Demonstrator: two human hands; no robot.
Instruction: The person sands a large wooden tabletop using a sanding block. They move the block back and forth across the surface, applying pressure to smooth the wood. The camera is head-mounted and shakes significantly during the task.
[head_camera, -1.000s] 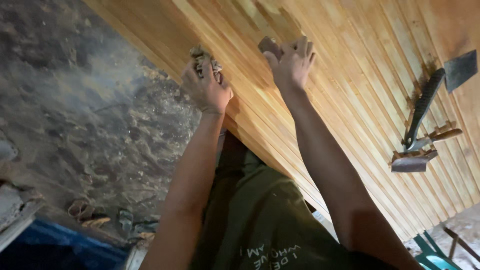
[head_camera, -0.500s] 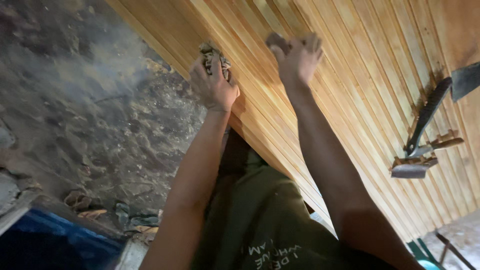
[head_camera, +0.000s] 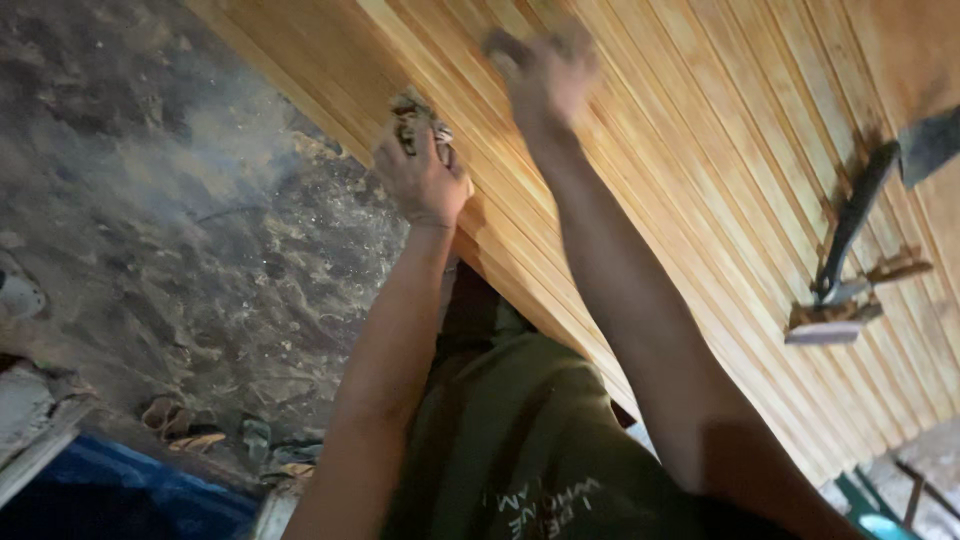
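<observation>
A large panel of varnished wooden slats (head_camera: 700, 150) slopes across the view. My left hand (head_camera: 420, 180) rests at its near edge, closed around a crumpled, brownish wad of paper or cloth (head_camera: 412, 112). My right hand (head_camera: 548, 72) is stretched further up the panel and blurred by motion. It presses a small dark piece, like sandpaper (head_camera: 500, 42), flat against the slats. Both forearms reach out over my dark green shirt (head_camera: 520, 440).
On the panel at right lie a long dark-handled blade (head_camera: 850, 230), a small wooden block (head_camera: 825, 322) and a flat grey metal piece (head_camera: 930, 145). Rough earth and stone ground (head_camera: 180, 220) lies at left, with blue sheeting (head_camera: 120, 490) at the bottom left.
My right hand has slid further up the slats with the dark piece and is now blurred. My left hand stays at the panel's edge with the wad.
</observation>
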